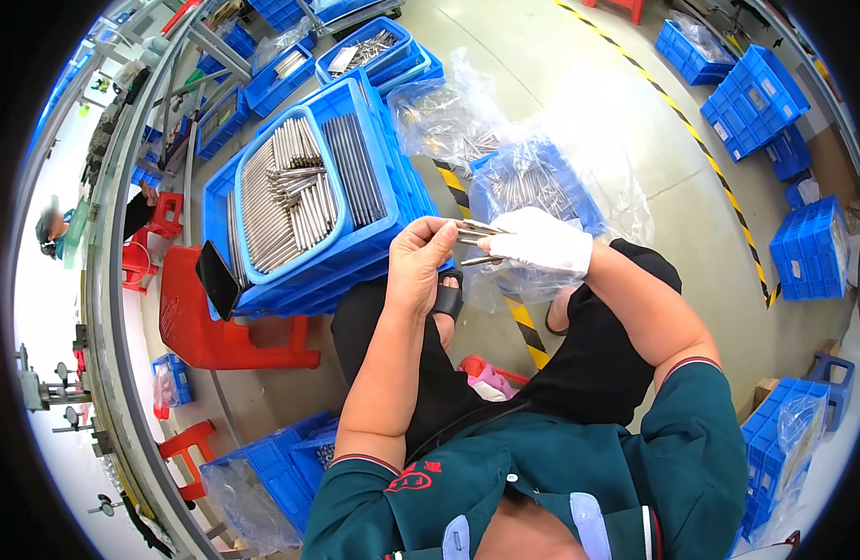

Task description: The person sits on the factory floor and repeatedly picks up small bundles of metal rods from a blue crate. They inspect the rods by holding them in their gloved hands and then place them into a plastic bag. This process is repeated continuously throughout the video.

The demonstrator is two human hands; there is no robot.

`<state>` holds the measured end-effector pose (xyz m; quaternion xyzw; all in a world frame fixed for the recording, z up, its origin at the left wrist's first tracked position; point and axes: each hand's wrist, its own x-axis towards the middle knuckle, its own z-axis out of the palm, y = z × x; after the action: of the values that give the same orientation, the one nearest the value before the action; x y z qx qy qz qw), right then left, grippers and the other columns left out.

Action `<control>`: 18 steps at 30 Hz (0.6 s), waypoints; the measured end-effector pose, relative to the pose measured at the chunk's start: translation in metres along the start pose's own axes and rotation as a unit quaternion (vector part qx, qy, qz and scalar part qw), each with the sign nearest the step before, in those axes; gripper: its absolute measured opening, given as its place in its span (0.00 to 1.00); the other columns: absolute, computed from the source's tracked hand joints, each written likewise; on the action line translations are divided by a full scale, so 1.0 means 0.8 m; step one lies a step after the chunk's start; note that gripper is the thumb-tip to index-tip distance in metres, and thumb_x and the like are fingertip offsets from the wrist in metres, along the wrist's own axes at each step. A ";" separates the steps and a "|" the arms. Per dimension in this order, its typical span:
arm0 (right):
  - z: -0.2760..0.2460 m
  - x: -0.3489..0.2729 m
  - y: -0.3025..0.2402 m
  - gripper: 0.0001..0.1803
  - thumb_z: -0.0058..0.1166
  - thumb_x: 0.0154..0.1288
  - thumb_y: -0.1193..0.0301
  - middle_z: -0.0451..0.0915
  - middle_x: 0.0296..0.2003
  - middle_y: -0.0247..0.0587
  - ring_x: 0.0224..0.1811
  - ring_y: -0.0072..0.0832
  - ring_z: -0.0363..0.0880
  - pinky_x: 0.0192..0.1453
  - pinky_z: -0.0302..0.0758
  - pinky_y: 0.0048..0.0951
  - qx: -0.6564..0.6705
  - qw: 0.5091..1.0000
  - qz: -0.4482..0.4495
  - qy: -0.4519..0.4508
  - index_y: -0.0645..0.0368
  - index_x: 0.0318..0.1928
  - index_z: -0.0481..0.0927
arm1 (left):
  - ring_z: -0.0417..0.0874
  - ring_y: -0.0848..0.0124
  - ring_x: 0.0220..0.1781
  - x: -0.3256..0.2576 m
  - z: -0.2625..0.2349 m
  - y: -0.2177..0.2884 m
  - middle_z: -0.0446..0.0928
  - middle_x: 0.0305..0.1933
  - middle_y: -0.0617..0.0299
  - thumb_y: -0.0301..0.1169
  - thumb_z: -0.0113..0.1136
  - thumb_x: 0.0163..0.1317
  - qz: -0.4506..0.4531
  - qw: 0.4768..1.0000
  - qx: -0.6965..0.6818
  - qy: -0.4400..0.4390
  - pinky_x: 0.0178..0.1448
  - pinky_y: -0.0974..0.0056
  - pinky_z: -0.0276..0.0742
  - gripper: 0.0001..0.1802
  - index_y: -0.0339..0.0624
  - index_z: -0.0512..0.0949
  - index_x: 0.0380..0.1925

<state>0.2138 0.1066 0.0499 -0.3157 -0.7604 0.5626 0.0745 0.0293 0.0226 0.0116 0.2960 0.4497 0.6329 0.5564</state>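
Observation:
My bare left hand (422, 261) pinches the near ends of a few slim metal rods (471, 231) between thumb and fingers. From the other side, my right hand (542, 246), in a white glove, is closed on the same small bunch. One darker rod (479, 261) sticks out below the others at the gloved fingers. Left of my hands, a light-blue tray (344, 207) full of silvery rods, some in rows and some piled crosswise, rests on a stack of blue crates (369, 245). Beyond my right hand, a plastic-lined blue crate (587, 207) holds loose rods.
A dark flat panel (221, 280) leans at the stack's near left corner, above a red stool (192, 322). Clear plastic bags (448, 103) lie around the lined crate. Yellow-black tape (526, 334) crosses the floor. More blue crates (755, 101) stand right; a person (61, 229) is far left.

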 end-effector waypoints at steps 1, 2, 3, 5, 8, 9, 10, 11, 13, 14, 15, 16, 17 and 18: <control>0.001 0.000 0.000 0.23 0.52 0.62 0.51 0.74 0.22 0.42 0.26 0.30 0.72 0.32 0.68 0.31 -0.008 1.000 -0.007 0.004 0.61 0.28 0.80 | 0.63 0.85 0.23 0.000 -0.001 0.000 0.75 0.26 0.71 0.30 0.63 0.60 -0.004 1.000 0.003 0.002 0.28 0.78 0.58 0.08 0.36 0.80 0.34; 0.001 0.000 -0.001 0.23 0.52 0.62 0.51 0.75 0.22 0.44 0.26 0.31 0.73 0.33 0.68 0.32 -0.016 1.000 -0.013 0.008 0.61 0.28 0.80 | 0.64 0.84 0.23 0.000 -0.002 0.001 0.76 0.27 0.69 0.29 0.63 0.60 -0.004 1.000 0.015 0.000 0.28 0.77 0.59 0.07 0.36 0.79 0.33; 0.002 0.000 -0.002 0.23 0.51 0.62 0.51 0.75 0.23 0.45 0.27 0.33 0.73 0.33 0.68 0.33 -0.024 0.999 -0.020 0.013 0.61 0.29 0.80 | 0.65 0.83 0.24 0.000 -0.003 0.001 0.77 0.28 0.67 0.29 0.62 0.60 -0.003 1.000 0.026 -0.002 0.29 0.77 0.60 0.07 0.36 0.79 0.33; 0.003 -0.001 -0.002 0.23 0.51 0.62 0.52 0.76 0.24 0.46 0.28 0.34 0.74 0.34 0.69 0.33 -0.027 0.999 -0.013 0.017 0.61 0.29 0.80 | 0.66 0.83 0.25 0.000 -0.006 0.001 0.78 0.29 0.67 0.29 0.63 0.60 -0.006 0.999 0.040 -0.006 0.31 0.76 0.62 0.07 0.36 0.79 0.33; 0.007 -0.001 -0.002 0.22 0.51 0.62 0.52 0.77 0.24 0.46 0.28 0.34 0.75 0.34 0.69 0.33 -0.050 0.998 -0.014 0.032 0.61 0.30 0.80 | 0.68 0.84 0.28 0.001 -0.008 0.000 0.77 0.29 0.69 0.30 0.65 0.58 -0.009 0.999 0.049 -0.006 0.35 0.76 0.63 0.09 0.35 0.80 0.34; 0.008 -0.001 -0.001 0.22 0.51 0.62 0.52 0.77 0.24 0.45 0.28 0.34 0.75 0.34 0.69 0.33 -0.060 0.997 -0.017 0.038 0.61 0.30 0.80 | 0.68 0.84 0.28 0.000 -0.007 0.000 0.78 0.29 0.69 0.30 0.65 0.58 -0.006 0.999 0.054 -0.001 0.35 0.76 0.63 0.09 0.35 0.81 0.34; 0.009 -0.001 -0.001 0.22 0.51 0.63 0.52 0.77 0.24 0.45 0.28 0.34 0.75 0.34 0.69 0.33 -0.068 0.997 -0.021 0.042 0.61 0.30 0.80 | 0.68 0.84 0.28 -0.001 -0.006 0.000 0.78 0.30 0.68 0.30 0.65 0.58 -0.003 0.998 0.059 0.004 0.35 0.75 0.63 0.09 0.35 0.81 0.34; 0.009 -0.001 0.000 0.22 0.50 0.63 0.53 0.77 0.24 0.45 0.27 0.34 0.75 0.34 0.69 0.33 -0.076 0.996 -0.025 0.046 0.61 0.31 0.80 | 0.68 0.84 0.28 -0.002 -0.004 -0.001 0.78 0.30 0.68 0.29 0.65 0.58 0.000 0.999 0.046 0.002 0.35 0.75 0.63 0.08 0.36 0.81 0.34; 0.008 -0.002 0.001 0.22 0.50 0.63 0.53 0.77 0.23 0.44 0.27 0.33 0.75 0.33 0.69 0.33 -0.047 0.998 -0.019 0.035 0.61 0.31 0.80 | 0.68 0.84 0.28 -0.002 -0.002 -0.002 0.79 0.31 0.67 0.29 0.65 0.58 0.004 1.000 0.020 0.000 0.35 0.76 0.63 0.08 0.36 0.81 0.34; 0.006 -0.002 0.002 0.21 0.50 0.63 0.53 0.77 0.23 0.44 0.27 0.32 0.75 0.33 0.69 0.33 -0.011 1.000 -0.009 0.019 0.61 0.31 0.80 | 0.68 0.84 0.28 -0.001 -0.003 -0.003 0.79 0.31 0.67 0.29 0.65 0.58 0.000 1.000 0.001 -0.009 0.35 0.76 0.63 0.08 0.36 0.81 0.34; 0.005 -0.003 0.002 0.21 0.49 0.64 0.54 0.77 0.23 0.43 0.27 0.32 0.75 0.33 0.69 0.32 0.025 1.000 0.002 0.004 0.61 0.31 0.80 | 0.68 0.83 0.28 0.001 -0.006 -0.005 0.79 0.31 0.67 0.28 0.65 0.58 -0.005 1.000 -0.019 -0.017 0.35 0.76 0.63 0.08 0.36 0.81 0.35; 0.006 -0.002 0.004 0.21 0.50 0.63 0.54 0.76 0.23 0.42 0.26 0.31 0.74 0.33 0.69 0.31 0.034 0.999 -0.006 0.008 0.61 0.31 0.80 | 0.68 0.83 0.28 0.002 -0.007 -0.006 0.79 0.32 0.66 0.28 0.65 0.58 -0.008 0.999 -0.038 -0.025 0.34 0.76 0.63 0.08 0.36 0.81 0.35; 0.008 -0.001 0.008 0.21 0.51 0.63 0.54 0.76 0.22 0.41 0.25 0.29 0.72 0.32 0.69 0.31 0.042 0.999 -0.014 0.012 0.62 0.32 0.80 | 0.68 0.83 0.28 0.003 -0.007 -0.007 0.80 0.32 0.66 0.28 0.65 0.58 -0.007 0.999 -0.045 -0.021 0.34 0.76 0.63 0.08 0.36 0.81 0.35; 0.010 0.000 0.009 0.21 0.52 0.62 0.54 0.76 0.22 0.41 0.24 0.28 0.71 0.31 0.69 0.30 0.051 0.998 -0.022 0.017 0.62 0.32 0.80 | 0.68 0.83 0.28 0.003 -0.006 -0.008 0.80 0.32 0.66 0.27 0.65 0.58 -0.005 0.998 -0.052 -0.018 0.34 0.76 0.63 0.07 0.36 0.81 0.35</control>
<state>0.2133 0.1016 0.0403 -0.3042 -0.7363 0.5933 0.1152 0.0278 0.0237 0.0035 0.2757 0.4081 0.6470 0.5821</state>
